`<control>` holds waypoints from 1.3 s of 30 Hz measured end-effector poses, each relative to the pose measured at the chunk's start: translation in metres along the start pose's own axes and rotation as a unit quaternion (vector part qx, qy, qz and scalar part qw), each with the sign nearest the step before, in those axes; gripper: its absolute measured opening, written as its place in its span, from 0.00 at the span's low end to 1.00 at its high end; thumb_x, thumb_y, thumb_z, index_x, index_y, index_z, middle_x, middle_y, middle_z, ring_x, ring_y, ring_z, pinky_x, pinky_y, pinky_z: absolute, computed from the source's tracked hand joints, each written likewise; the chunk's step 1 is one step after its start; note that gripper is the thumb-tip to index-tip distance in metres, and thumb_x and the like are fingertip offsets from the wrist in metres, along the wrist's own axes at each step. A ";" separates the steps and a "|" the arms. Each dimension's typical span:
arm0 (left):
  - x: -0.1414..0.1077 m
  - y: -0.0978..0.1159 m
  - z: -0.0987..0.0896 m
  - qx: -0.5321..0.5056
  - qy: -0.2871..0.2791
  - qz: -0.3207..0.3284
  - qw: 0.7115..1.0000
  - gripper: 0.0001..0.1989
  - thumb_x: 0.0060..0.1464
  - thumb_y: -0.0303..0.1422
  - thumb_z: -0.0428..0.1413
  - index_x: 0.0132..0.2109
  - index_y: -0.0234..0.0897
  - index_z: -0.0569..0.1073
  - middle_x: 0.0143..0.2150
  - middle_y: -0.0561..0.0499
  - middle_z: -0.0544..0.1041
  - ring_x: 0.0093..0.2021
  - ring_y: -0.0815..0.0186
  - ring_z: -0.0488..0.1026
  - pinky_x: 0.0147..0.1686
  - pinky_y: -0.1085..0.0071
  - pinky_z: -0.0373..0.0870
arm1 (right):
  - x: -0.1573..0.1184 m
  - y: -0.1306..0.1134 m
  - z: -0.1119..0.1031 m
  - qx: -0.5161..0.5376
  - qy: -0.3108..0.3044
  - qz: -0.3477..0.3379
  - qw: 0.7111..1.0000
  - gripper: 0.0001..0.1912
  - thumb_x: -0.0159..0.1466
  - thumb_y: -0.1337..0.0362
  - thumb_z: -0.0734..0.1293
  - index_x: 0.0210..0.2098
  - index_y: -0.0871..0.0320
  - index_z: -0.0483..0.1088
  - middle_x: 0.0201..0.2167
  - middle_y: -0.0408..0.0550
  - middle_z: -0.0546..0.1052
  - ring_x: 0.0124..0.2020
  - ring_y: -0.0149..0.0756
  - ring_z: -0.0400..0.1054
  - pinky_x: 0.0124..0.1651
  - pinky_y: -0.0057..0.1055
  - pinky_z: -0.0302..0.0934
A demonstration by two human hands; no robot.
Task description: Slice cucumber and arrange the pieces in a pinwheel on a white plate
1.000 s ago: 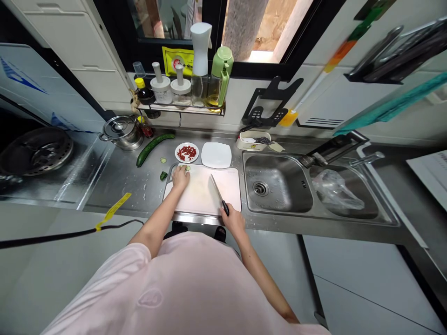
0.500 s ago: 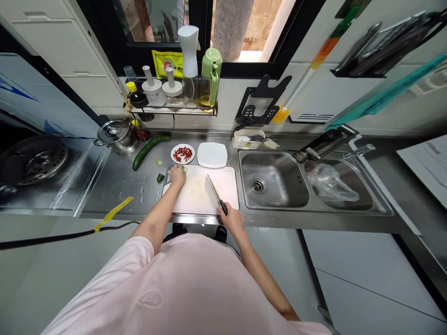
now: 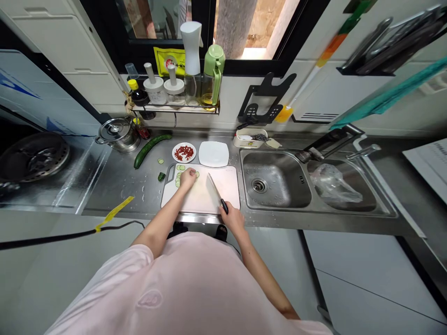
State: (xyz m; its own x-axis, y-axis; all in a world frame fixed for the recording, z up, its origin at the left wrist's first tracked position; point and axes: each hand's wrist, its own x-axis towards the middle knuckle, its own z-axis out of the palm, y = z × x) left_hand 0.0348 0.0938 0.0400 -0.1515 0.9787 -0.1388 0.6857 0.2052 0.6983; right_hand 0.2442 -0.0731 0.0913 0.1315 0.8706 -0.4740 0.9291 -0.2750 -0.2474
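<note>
My right hand (image 3: 233,217) is closed round the black handle of a kitchen knife (image 3: 216,190). The knife's blade points away from me over the white cutting board (image 3: 223,186). On the board's left half, my left hand (image 3: 187,180) is closed, fingers together, with a pale green cucumber slice (image 3: 197,175) showing at its fingertips. Several more cucumber slices (image 3: 180,167) lie on the board just left of that hand. Left of the board, on the steel counter, are a cut cucumber end (image 3: 161,177) and a single slice (image 3: 160,161).
Behind the board stand a plate of chopped red pieces (image 3: 184,152) and a white square plate (image 3: 213,154). A whole cucumber (image 3: 152,150) and a lidded pot (image 3: 118,135) are at left. The sink (image 3: 275,179) is at right, and a shelf (image 3: 174,109) holds bottles.
My left hand has moved right and slightly nearer me across the board, uncovering several cucumber slices. The right hand and knife have hardly moved, and the view has shifted slightly.
</note>
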 end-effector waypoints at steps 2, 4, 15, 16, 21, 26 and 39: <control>-0.005 -0.003 0.008 -0.020 -0.010 -0.003 1.000 0.09 0.47 0.29 0.54 0.38 0.39 0.74 0.30 0.53 0.75 0.31 0.67 0.71 0.32 0.74 0.62 | 0.002 0.001 0.002 0.000 0.006 -0.005 1.000 0.24 0.67 0.47 0.50 0.56 0.50 0.61 0.39 0.51 0.75 0.41 0.40 0.69 0.41 0.30 0.55; -0.008 -0.006 0.013 -0.021 -0.012 -0.009 1.000 0.09 0.46 0.29 0.55 0.37 0.39 0.74 0.29 0.53 0.75 0.31 0.67 0.71 0.32 0.73 0.62 | 0.003 0.002 0.004 0.000 0.014 -0.009 1.000 0.24 0.67 0.47 0.50 0.55 0.50 0.62 0.39 0.50 0.75 0.41 0.41 0.69 0.40 0.30 0.55; -0.007 -0.016 0.019 0.033 -0.003 0.019 0.999 0.10 0.47 0.30 0.53 0.38 0.40 0.75 0.31 0.51 0.76 0.34 0.64 0.71 0.33 0.72 0.62 | 0.001 -0.001 0.002 0.005 0.028 -0.022 0.999 0.25 0.67 0.48 0.50 0.56 0.51 0.61 0.40 0.50 0.75 0.42 0.40 0.69 0.40 0.29 0.55; -0.007 -0.017 0.019 0.036 -0.001 0.025 0.999 0.10 0.47 0.30 0.53 0.38 0.40 0.75 0.31 0.50 0.76 0.34 0.64 0.71 0.33 0.71 0.63 | -0.001 -0.002 0.000 0.007 0.029 -0.025 0.999 0.25 0.67 0.48 0.50 0.56 0.51 0.61 0.40 0.50 0.75 0.42 0.40 0.69 0.40 0.29 0.54; -0.006 -0.021 0.017 0.034 0.022 0.027 0.999 0.12 0.48 0.31 0.53 0.41 0.39 0.74 0.32 0.50 0.75 0.35 0.64 0.71 0.34 0.72 0.63 | -0.008 -0.010 -0.006 0.005 0.020 -0.041 0.999 0.24 0.67 0.48 0.50 0.56 0.50 0.62 0.38 0.49 0.76 0.40 0.39 0.70 0.38 0.28 0.54; -0.004 -0.018 0.013 0.021 0.011 -0.024 0.999 0.12 0.49 0.32 0.53 0.42 0.40 0.73 0.32 0.52 0.76 0.34 0.66 0.71 0.33 0.73 0.63 | -0.010 -0.014 -0.006 -0.009 0.007 -0.072 0.997 0.23 0.67 0.48 0.50 0.53 0.51 0.64 0.37 0.49 0.76 0.40 0.38 0.70 0.37 0.27 0.53; 0.000 -0.012 0.011 0.049 0.001 -0.054 0.997 0.08 0.49 0.33 0.54 0.39 0.42 0.72 0.32 0.54 0.76 0.35 0.66 0.71 0.31 0.73 0.60 | -0.004 -0.021 -0.003 -0.039 0.000 -0.083 0.996 0.23 0.67 0.48 0.50 0.53 0.51 0.63 0.37 0.49 0.76 0.40 0.39 0.70 0.38 0.28 0.53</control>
State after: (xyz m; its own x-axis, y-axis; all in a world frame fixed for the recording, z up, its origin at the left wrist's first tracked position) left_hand 0.0344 0.0912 0.0233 -0.2288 0.9510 -0.2081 0.7324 0.3089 0.6068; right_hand 0.2249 -0.0696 0.1005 -0.0265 0.9017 -0.4315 0.9622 -0.0940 -0.2557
